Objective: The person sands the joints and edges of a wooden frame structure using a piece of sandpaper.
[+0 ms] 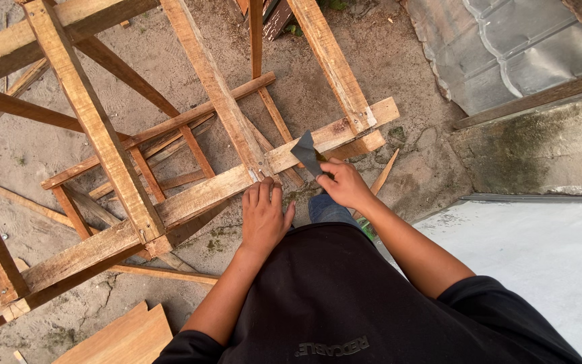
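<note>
Rough pale timber forms a slatted frame [190, 195] standing on the sandy ground [385, 61]. The left hand [263, 217] lies flat on the frame's near rail, fingers together, its grip closed on nothing. The right hand [345, 185] pinches a dark flat blade [308, 154], held just above that rail's right end.

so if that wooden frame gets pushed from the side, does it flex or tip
The wooden frame probably stays fairly stiff: diagonal braces cross between its rails. It looks heavy for one hand, being many thick planks nailed together. The left hand lies flat on its near rail, which likely steadies it, so sliding on the sandy ground seems likelier than tipping.
</note>
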